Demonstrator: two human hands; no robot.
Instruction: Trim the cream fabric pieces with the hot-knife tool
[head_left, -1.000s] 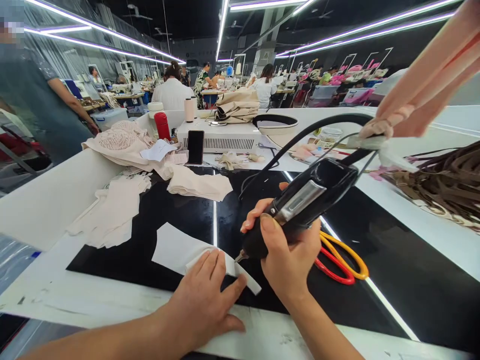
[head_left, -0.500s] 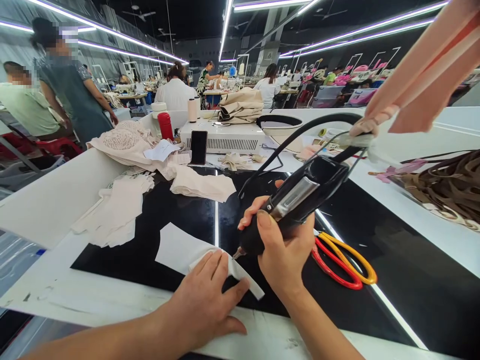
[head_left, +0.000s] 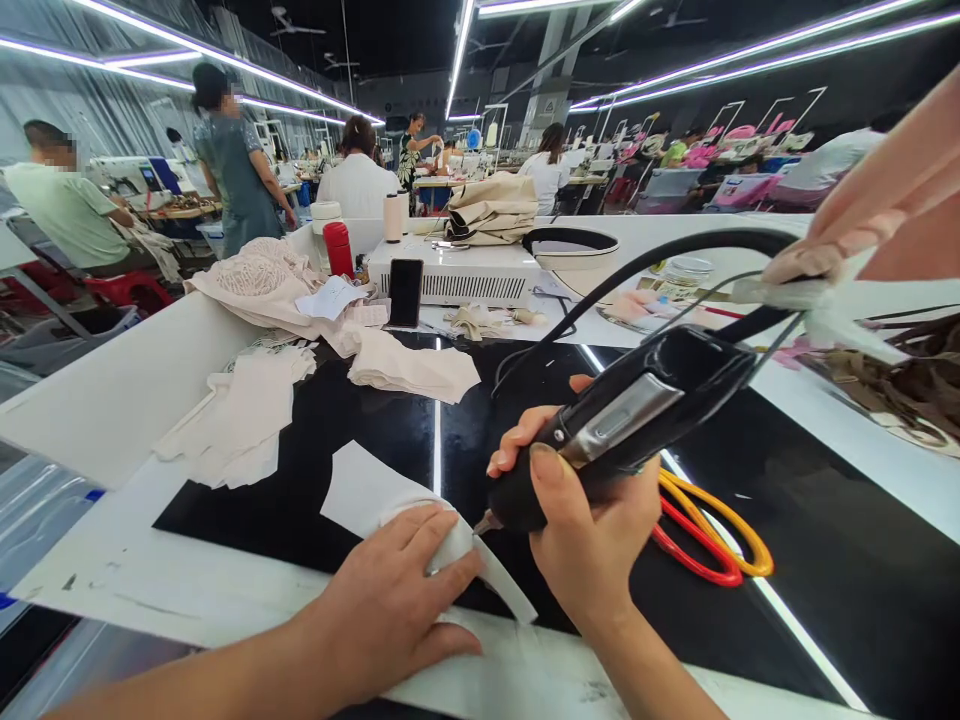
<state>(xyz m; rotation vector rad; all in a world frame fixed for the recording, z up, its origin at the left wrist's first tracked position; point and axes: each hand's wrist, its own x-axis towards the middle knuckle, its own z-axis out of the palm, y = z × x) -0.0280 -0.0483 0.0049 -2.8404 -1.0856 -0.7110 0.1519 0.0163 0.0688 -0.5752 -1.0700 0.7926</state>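
Note:
My left hand (head_left: 405,590) lies flat with its fingers spread over a curved white piece (head_left: 360,485), pressing it against the black mat (head_left: 247,520). The piece looks layered or puckered beside my fingers. In my right hand (head_left: 592,540) is a black corded hand tool (head_left: 622,425) with a silver plate on its side. Its pointed metal tip meets the edge of the white piece, just beyond my left fingertips. Scissors (head_left: 716,535) with red and orange handles lie right of my right hand, their blades hidden behind it.
Stacks of pale fabric (head_left: 247,410) lie at left, with another fabric stack (head_left: 412,365) farther back. A phone (head_left: 406,292) leans on a white vented box (head_left: 457,285). The tool's black cable (head_left: 645,265) is tied to hanging pink cloth (head_left: 885,180). Brown straps (head_left: 892,380) lie at right.
The view has shifted slightly left. My right hand and the tool are a little farther right, tip still at the white piece's edge. A standing person in the background has moved right.

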